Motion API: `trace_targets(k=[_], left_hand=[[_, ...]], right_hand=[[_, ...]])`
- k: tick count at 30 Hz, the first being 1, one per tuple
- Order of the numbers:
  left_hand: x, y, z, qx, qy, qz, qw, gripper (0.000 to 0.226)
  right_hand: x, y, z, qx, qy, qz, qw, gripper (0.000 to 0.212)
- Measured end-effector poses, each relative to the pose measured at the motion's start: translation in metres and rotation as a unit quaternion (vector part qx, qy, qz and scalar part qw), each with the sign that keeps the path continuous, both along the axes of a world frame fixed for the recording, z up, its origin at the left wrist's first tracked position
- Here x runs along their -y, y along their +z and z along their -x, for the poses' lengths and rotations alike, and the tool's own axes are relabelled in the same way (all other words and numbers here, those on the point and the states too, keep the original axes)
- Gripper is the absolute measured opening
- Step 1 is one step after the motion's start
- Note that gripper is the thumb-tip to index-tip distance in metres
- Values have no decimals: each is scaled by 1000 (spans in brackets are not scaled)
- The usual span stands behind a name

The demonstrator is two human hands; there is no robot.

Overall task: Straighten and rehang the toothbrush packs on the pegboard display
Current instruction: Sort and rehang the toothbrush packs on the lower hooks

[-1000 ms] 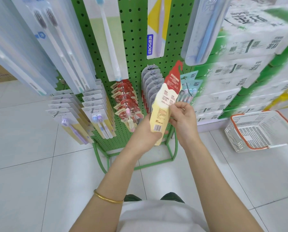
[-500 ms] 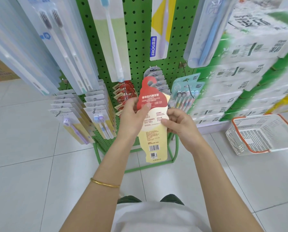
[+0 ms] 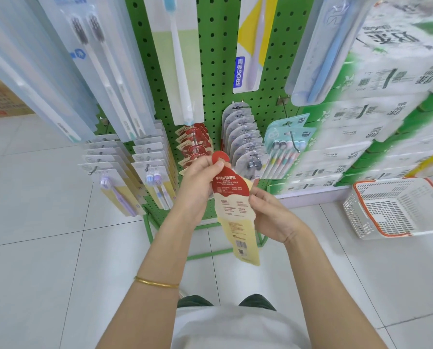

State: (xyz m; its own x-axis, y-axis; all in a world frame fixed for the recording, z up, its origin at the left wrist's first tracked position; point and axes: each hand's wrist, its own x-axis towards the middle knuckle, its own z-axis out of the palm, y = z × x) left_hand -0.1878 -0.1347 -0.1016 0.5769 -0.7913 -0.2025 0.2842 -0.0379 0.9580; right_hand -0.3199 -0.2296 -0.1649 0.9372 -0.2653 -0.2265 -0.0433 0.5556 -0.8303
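Left hand: The left hand (image 3: 200,182) is gripping the red top of the toothbrush pack (image 3: 235,222). Its thumb is pressing just under the round tab. I think it is holding there so it can steer the tab to a hook.

Right hand: The right hand (image 3: 273,217) is pinching the side edge of the pack, about halfway down. That is stopping the long pack from swinging or twisting.

Pack: It is being held up in the air, in front of the green pegboard (image 3: 218,59). It is leaning a little. It is not hanging on any hook yet. The side with the words and the bar code is facing the person.

Where it is going: The tab is sitting just beside the row of red packs (image 3: 195,147). They are the same red, so I am guessing that hook is its home.

Next bit: The tab's hole needs sliding onto the hook tip. I cannot see the hole.

Close by: Grey packs (image 3: 243,137) are hanging right next door, so a bump could knock them crooked. A white basket (image 3: 396,210) is sitting on the floor.
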Motion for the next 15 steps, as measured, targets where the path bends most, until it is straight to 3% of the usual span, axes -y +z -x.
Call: trace_targets(k=[5, 10, 15], left_hand=[[-5, 0, -4, -34, 15, 26, 999, 14], [-10, -2, -12, -17, 17, 10, 1000, 16], [-15, -5, -22, 39, 106, -50, 992, 15]], right_hand=[[-9, 0, -12, -3, 54, 30, 998, 83], [-15, 6, -26, -16, 80, 108, 991, 102], [-17, -4, -36, -92, 27, 199, 975, 77]])
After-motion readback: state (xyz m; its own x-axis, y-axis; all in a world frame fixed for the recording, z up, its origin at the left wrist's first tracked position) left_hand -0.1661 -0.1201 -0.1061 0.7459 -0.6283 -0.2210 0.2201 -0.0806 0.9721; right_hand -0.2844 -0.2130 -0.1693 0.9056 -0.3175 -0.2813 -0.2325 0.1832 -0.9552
